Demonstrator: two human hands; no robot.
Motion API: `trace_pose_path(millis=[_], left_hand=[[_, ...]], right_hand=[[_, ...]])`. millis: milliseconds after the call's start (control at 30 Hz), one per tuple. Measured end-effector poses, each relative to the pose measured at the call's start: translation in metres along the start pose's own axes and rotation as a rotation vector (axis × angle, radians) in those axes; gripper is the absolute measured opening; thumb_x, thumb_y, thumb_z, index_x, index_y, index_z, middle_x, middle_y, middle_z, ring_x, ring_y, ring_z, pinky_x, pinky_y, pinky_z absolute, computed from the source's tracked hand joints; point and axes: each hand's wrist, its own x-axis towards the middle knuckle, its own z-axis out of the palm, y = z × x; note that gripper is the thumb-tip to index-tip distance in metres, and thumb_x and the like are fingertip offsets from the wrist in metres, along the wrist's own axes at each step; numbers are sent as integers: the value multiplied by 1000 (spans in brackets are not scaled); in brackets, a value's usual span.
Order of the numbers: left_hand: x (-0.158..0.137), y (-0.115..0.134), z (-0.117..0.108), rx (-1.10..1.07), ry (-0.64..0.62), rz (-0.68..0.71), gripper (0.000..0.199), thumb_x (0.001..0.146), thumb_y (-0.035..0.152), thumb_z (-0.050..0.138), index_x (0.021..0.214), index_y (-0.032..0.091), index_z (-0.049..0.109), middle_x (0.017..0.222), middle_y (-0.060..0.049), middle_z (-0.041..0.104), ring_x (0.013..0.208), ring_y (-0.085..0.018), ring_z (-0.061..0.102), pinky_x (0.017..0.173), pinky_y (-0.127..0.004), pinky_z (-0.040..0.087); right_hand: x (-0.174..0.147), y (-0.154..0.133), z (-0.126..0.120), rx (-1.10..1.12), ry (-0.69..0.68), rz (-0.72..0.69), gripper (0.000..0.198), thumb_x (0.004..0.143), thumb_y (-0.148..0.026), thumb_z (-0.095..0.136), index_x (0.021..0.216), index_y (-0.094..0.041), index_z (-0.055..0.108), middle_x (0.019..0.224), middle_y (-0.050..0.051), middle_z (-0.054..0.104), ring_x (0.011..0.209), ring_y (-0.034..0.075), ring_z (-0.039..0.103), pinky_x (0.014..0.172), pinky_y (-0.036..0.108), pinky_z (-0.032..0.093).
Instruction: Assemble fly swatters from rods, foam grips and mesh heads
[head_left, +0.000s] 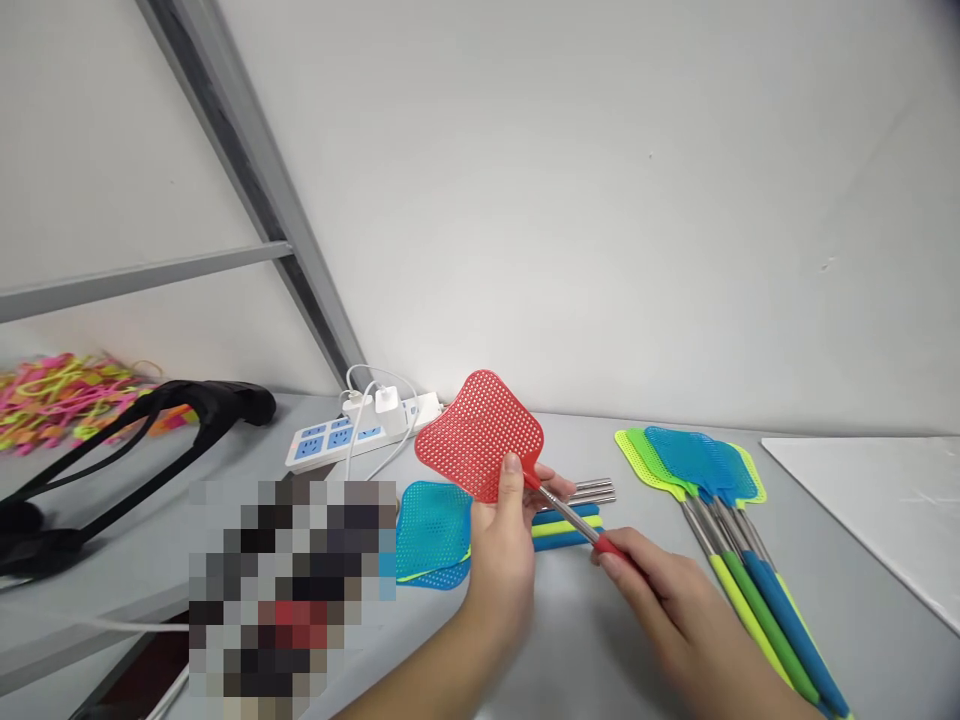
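Observation:
A red fly swatter [480,430] with a perforated head and a metal rod is held up between my hands. My left hand [504,555] pinches it at the lower edge of the head, thumb on the mesh. Its red grip is in the closed fingers of my right hand [675,610]. Beneath and beside my left hand are blue swatter heads [435,525] with a yellow-green edge between them. Past that wrist lie loose metal rods [596,490] and blue and yellow-green handles [568,526], partly hidden by my hands.
On the right rests a bundle of blue, green and yellow-green fly swatters [739,540], beside a white sheet [870,500]. At the back left is a power strip [330,442] with chargers and cables. Black straps [172,440], colourful strings [71,395] and a blurred-out patch are further left.

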Motion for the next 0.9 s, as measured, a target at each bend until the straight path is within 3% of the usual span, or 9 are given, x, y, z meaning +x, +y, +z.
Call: trace_pose_path(millis=[167,267,333,533,667,767,833,900], left_hand=[[-1,0,2,13,-36,-80,46,91,58,51,79,15,62,74,-8,72,71,-19,68,74,-34,52],[0,1,2,13,-53,-124,47,88,61,53,80,15,63,70,-7,71,72,-21,69,74,-35,53],[0,2,0,20,-93,-134,45,89,59,53,82,15,63,67,-6,70,73,-22,70,73,-34,53],[-6,6,0,116,-265,-103,39,94,49,49,85,15,67,79,-10,74,83,-24,70,79,-36,53],[-19,4,3,293,-437,-166,40,95,45,48,88,14,73,97,-14,75,83,-23,70,84,-36,52],[-25,0,4,272,-554,-229,40,96,45,48,93,15,75,110,-14,73,100,-26,68,93,-38,50],[-27,-3,5,228,-565,-239,39,96,44,49,92,16,76,115,-14,71,109,-28,64,98,-40,47],[-28,-5,5,211,-516,-233,39,96,44,48,92,15,75,112,-14,72,107,-28,65,96,-39,48]], right_hand=[[4,-5,-2,599,-240,294,39,94,-57,46,85,-20,55,53,-9,25,45,8,17,43,23,13],[4,-5,-5,867,-326,377,35,93,-54,51,84,-20,53,53,-10,22,44,6,9,41,23,9],[3,-3,-6,865,-331,370,35,93,-54,51,85,-20,54,53,-10,22,44,6,10,42,22,10],[-1,0,-4,481,-264,229,42,96,-59,41,94,-20,56,56,-8,31,49,8,22,44,22,15],[-4,-7,3,558,-227,261,46,90,-66,46,80,-21,47,57,-9,31,47,6,21,42,20,17],[-4,-10,7,661,-179,325,52,86,-72,45,69,-23,38,50,-10,29,38,5,20,37,21,16],[-3,-9,7,707,-185,333,53,87,-71,43,67,-23,35,48,-11,29,33,4,20,35,21,16],[-2,-9,5,724,-203,330,51,88,-69,44,67,-23,34,49,-11,28,33,4,19,35,21,17]])
